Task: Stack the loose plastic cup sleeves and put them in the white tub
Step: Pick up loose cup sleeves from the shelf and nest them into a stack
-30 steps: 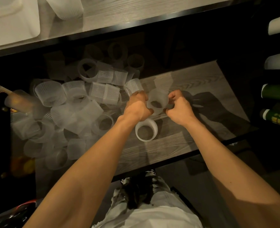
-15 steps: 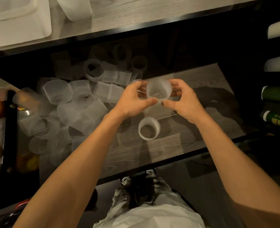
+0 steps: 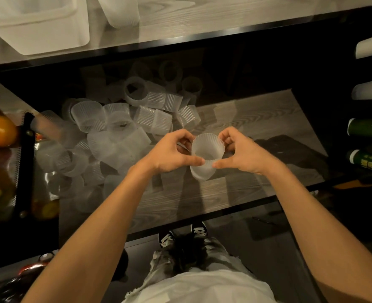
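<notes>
On the dim wooden shelf (image 3: 257,119), mid-frame, our left hand (image 3: 169,154) and right hand (image 3: 242,154) pinch one ribbed sleeve (image 3: 207,147). Half a second ago it hung above the standing sleeve (image 3: 202,174); now it seems to nest onto it, so a stack begins. The loose pile (image 3: 119,132) lies centre left, the white tub (image 3: 49,33) upper left.

White tub (image 3: 49,33): cut by top and left edges. Lower sleeve (image 3: 202,174): mostly hidden beneath held sleeve (image 3: 207,147); nested or apart, cannot tell. Rear sleeves (image 3: 169,72): dim, blurred in shadow. Labelled green bottle (image 3: 371,162): cut by right edge, print unreadable.
</notes>
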